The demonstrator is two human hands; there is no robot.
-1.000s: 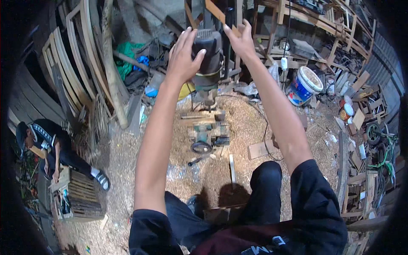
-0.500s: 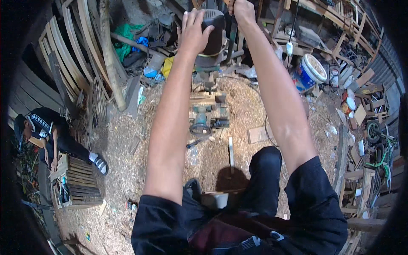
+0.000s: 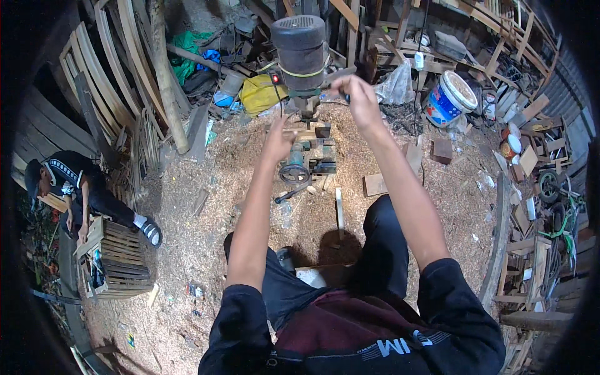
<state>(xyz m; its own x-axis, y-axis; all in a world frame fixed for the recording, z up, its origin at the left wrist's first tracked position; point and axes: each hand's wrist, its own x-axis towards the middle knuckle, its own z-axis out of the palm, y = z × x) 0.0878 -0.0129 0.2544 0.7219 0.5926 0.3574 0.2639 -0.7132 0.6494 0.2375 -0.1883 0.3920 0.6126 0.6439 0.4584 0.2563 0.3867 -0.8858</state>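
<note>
A drill-like machine with a dark cylindrical motor [image 3: 298,47] and a red switch stands upright in front of me, above a green vise with a handwheel [image 3: 295,175] and wooden pieces [image 3: 322,132]. My left hand [image 3: 278,139] is at the left of these pieces below the motor, fingers apart; whether it touches the wood I cannot tell. My right hand [image 3: 362,103] is raised right of the motor's lower part, fingers loosely bent and apart, with nothing visible in them.
Another person [image 3: 72,187] sits at left by a slatted wooden crate [image 3: 125,262]. Leaning timber [image 3: 100,69], a yellow sack [image 3: 259,94], a white-and-blue bucket [image 3: 450,100], scrap wood and a small bicycle [image 3: 553,206] surround me on a shavings-covered floor [image 3: 187,219].
Both my hands have come down from the top of the motor: the left to the wood below it, the right beside its lower part. More of the motor now shows.
</note>
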